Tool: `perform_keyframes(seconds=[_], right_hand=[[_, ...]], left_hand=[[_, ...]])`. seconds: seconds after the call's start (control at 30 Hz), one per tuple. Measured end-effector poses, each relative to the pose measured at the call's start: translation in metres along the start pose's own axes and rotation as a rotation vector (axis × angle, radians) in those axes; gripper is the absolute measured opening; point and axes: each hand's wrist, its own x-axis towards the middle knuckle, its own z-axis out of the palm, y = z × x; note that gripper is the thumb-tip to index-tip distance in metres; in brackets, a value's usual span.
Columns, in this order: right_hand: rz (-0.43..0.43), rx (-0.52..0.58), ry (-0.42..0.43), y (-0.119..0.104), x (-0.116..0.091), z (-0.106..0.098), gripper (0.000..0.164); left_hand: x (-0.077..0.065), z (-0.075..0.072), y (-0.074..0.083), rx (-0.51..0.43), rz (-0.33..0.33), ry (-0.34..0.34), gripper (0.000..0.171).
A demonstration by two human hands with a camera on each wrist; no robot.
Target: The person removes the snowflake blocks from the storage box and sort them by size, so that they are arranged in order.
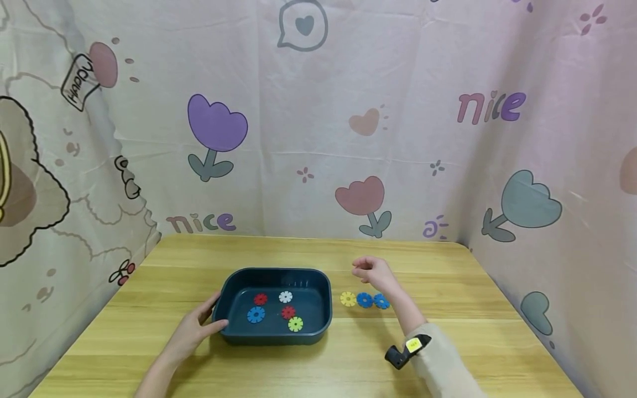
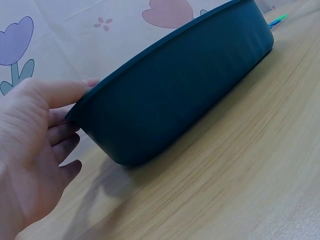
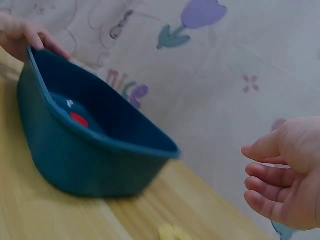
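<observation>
My left hand (image 1: 191, 329) grips the left end of a dark teal plastic basin (image 1: 273, 338), thumb over the rim and fingers along the outer wall. Inside lie several notched snowflake building discs: two red (image 1: 260, 299), one white (image 1: 286, 297), one blue (image 1: 256, 315) and one yellow-green (image 1: 296, 324). To the right of the basin, a yellow disc (image 1: 348, 299) and two blue discs (image 1: 364, 300) sit in a row on the table. Above that row hovers my right hand (image 1: 375, 273), fingers loosely bent, with nothing visible between thumb and fingertips in the right wrist view.
The wooden table (image 1: 448, 354) reaches back to a patterned cloth (image 1: 298, 110) hanging behind it and at both sides. A black wrist camera (image 1: 400, 354) is strapped over the right sleeve (image 1: 443, 365).
</observation>
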Motion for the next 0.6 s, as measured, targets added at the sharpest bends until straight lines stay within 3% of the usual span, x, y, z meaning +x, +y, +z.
perform_keyframes(seconds=[0.33,0.6], right_hand=[[-0.101,-0.008,-0.141,-0.032,0.005,0.051,0.021],[-0.116,0.015,-0.265,-0.049,0.007,0.100,0.024]], left_hand=[[-0.001,0.001,0.002,-0.010,-0.014,0.004,0.071],[-0.001,0.001,0.001,-0.023,-0.020,0.003,0.071]])
